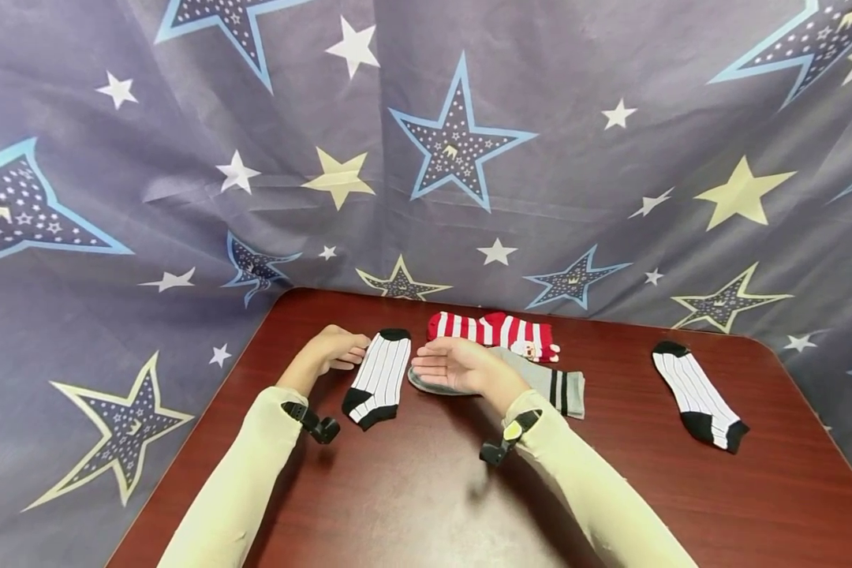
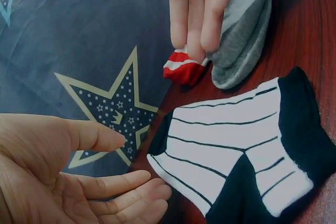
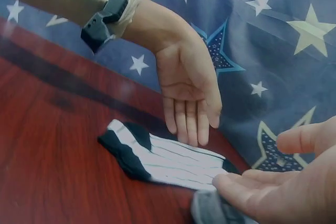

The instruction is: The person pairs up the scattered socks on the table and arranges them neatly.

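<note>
A white sock with thin black stripes and black toe, heel and cuff [image 1: 385, 371] lies flat on the table between my two hands. On its left is my left hand [image 1: 334, 347], fingers extended toward the sock's edge and holding nothing. My right hand [image 1: 461, 367] is on its other side, palm turned inward, fingers straight, over a grey sock [image 1: 532, 375] with black bands. In the left wrist view the striped sock [image 2: 226, 140] fills the space beside the left fingers [image 2: 126, 184]. The right wrist view shows it between both hands too.
Behind the grey sock lies a red and white striped sock [image 1: 493, 331] with a cartoon figure. A second black-and-white striped sock [image 1: 699, 398] lies far right. The brown table [image 1: 397, 505] backs onto a star-printed grey cloth [image 1: 568, 213].
</note>
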Tool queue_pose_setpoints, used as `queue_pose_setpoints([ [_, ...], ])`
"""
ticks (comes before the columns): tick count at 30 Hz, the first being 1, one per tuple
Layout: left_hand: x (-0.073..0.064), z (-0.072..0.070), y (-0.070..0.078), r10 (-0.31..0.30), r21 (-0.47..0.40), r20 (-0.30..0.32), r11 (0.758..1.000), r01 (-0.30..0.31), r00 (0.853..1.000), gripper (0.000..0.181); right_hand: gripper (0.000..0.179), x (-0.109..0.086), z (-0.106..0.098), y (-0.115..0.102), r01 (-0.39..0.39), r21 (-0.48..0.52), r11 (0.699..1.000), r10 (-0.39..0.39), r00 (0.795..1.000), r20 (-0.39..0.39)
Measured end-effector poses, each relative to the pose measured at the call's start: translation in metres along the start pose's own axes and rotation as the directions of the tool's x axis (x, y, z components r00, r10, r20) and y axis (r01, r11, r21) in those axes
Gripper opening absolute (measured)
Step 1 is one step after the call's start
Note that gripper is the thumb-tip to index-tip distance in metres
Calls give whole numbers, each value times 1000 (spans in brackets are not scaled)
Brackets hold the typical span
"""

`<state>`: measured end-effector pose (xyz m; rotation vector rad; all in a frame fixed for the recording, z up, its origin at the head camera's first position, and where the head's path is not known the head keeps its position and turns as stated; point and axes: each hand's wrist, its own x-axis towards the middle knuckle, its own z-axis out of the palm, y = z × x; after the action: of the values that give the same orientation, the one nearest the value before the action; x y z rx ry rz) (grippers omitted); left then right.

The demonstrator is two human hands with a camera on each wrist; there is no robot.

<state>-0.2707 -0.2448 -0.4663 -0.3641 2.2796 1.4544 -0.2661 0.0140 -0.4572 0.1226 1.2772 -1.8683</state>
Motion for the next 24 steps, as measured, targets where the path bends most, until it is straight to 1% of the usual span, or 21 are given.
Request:
queue_pose_setpoints([
  [1,0,-1,0,6,3,15,1000,-6,1000,49,57,2,2,1,-4,11,1000,4,1000,-5],
  [4,0,-2,-2,-3,9,33,1000,3,999,48,58,6,8,5,-18,33,999,18,1000,-16],
  [9,1,0,-4,-39,4,22,999,39,999,46,59,13,17,10,-22,2,1000,22,1000,-11],
  [16,1,-1,0,-78,-25,30,997,78,997,44,63,15,25,10,-32,-42,999,31,999,-21],
  [20,5,-2,-2,-88,-43,57,995,91,994,45,66,17,28,10,-44,-40,998,42,998,-38],
  [24,7,-1,-6,-87,-60,85,994,92,993,46,67,19,29,12,-52,-32,998,50,996,-68],
])
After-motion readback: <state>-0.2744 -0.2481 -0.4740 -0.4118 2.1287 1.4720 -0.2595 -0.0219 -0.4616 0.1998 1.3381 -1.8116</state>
